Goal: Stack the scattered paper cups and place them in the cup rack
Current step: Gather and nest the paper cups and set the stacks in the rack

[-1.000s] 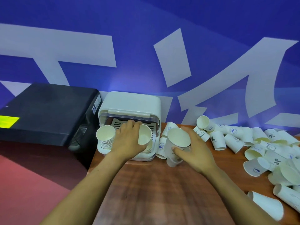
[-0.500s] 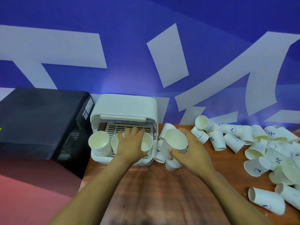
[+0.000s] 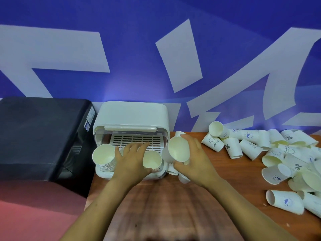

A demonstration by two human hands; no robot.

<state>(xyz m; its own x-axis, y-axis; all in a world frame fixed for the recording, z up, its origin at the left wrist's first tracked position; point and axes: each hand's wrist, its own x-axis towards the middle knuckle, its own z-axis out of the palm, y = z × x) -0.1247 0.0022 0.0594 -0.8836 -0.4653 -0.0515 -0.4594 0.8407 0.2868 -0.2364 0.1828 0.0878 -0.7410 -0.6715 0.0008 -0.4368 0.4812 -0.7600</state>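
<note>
Right hand (image 3: 196, 159) grip clamped on a cup stack (image 3: 178, 152) beside the rack (image 3: 132, 117) — thin paper, light, crushable; hold mid-wall, not the rim. Left hand (image 3: 130, 159) cradles a stack (image 3: 152, 160) in the rack; another stack (image 3: 104, 156) sits at its 9 o'clock. Loose cups (image 3: 284, 202) litter the tabletop (image 3: 173, 206) at 3 o'clock.

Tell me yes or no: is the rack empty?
No: a cup stack stands in the rack at its left.
</note>
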